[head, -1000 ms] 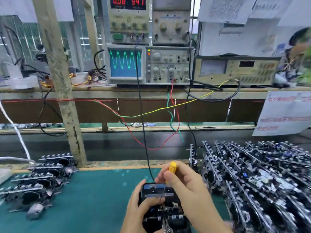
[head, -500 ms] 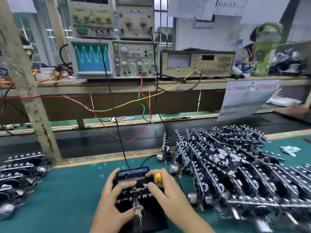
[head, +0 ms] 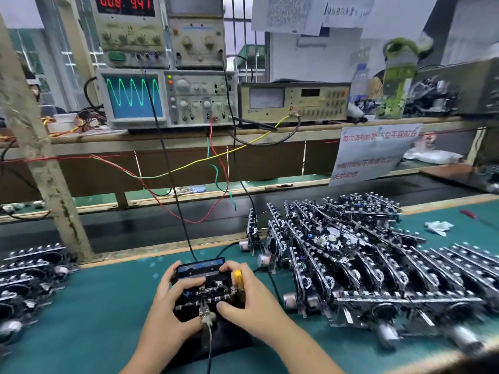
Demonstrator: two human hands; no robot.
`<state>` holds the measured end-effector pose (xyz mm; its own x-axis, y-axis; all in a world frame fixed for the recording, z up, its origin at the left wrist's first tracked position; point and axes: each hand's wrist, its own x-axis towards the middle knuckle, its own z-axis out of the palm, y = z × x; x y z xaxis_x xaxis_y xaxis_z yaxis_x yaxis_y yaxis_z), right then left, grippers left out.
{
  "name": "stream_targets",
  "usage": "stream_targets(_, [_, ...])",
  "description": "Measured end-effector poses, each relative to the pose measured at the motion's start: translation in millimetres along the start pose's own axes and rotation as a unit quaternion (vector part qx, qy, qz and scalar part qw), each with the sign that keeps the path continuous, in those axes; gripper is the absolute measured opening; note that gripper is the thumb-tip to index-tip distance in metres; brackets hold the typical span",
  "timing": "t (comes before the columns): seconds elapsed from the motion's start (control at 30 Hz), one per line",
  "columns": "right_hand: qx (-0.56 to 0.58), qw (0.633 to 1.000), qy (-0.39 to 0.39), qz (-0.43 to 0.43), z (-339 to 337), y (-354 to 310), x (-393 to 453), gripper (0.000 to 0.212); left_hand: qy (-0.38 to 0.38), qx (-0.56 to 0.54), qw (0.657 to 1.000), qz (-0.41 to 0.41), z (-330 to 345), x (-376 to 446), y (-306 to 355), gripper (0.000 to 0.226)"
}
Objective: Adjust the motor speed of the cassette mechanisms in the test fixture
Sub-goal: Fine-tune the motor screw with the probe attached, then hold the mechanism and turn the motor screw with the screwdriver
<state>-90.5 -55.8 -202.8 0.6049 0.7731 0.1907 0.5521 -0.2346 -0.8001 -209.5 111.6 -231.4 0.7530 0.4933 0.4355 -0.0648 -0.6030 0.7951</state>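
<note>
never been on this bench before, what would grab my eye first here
Probably the oscilloscope on the shelf at upper left, with its bright green sine wave, and the red digits of the counter stacked above it. Next, the big heap of cassette mechanisms on the green mat at right. At bottom centre, the left hand and right hand grip the mechanism in the test fixture, the right also holding a yellow-handled screwdriver.

- mechanism (head: 205, 286): black cassette deck, lies flat on dark fixture (head: 216, 338) on the green mat, cassette end away from person, both hands gripping its sides
- screwdriver (head: 238, 276): yellow handle, at the mechanism's right edge, in right hand
- black cable runs up from mechanism's far edge
</note>
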Motion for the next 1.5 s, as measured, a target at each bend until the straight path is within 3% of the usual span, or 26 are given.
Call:
stream_targets(1.03, [0.011,1.0,0.017,0.002,5.6,4.1,3.4,0.047,-0.013,0.018,0.999,-0.024,-1.0,-0.7,-0.6,0.072])
stream_targets(1.23, [0.007,1.0,0.006,-0.006,-2.3,-8.5,-2.8,0.027,-0.025,0.032,0.999,-0.018,-4.7,2.2,4.7,0.072])
stream_targets(1.4, [-0.082,0.991,0.099,-0.022,-20.5,-24.9,-10.5,0.023,-0.158,0.077,0.984,-0.015,-38.3,11.3,10.1,0.058])
stream_targets(1.5, [0.006,0.984,0.177,-0.037,-33.1,-24.1,-21.5,0.017,-0.162,0.126,0.979,-0.012,-46.1,22.9,21.3,0.046])
